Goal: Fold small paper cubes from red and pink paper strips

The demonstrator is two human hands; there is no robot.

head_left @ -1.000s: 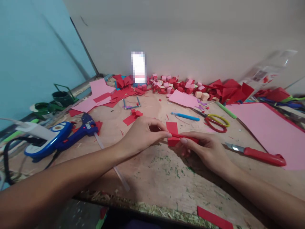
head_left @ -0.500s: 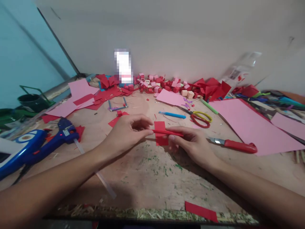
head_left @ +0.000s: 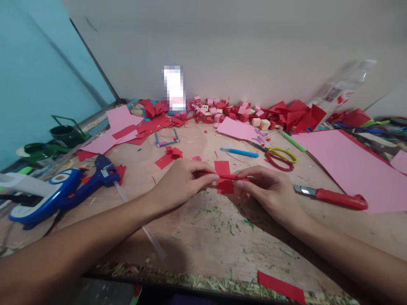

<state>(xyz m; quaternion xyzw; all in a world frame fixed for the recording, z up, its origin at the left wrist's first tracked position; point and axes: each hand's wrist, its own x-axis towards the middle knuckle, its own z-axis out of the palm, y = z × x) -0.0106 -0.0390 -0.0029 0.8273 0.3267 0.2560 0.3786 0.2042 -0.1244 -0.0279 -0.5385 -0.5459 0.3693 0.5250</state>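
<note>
The strip, red and narrow, is held in the air above the table, or just on it; which of the 2, I cannot tell. It runs level from hand to hand. Red paper shows on the far and near sides of it, so the 2 together look like a cross; whether they are 1 piece is unclear.

The left hand pinches the strip's left part, thumb and forefinger closed on it with only the paper between; its other fingers are partly hidden. The right hand pinches the right part the same way, with the lower fingers curled beneath.

Just beyond the left hand lie a pink scrap and a red scrap. Beyond the right hand are a blue pen and scissors with 1 yellow and 1 red loop. A red-handled knife lies just right of that hand, near a large pink sheet.

Left of the left hand rests a blue glue gun, a clear stick passing under the forearm. Farther back are paper cubes, a lit phone and a tilted bottle.
</note>
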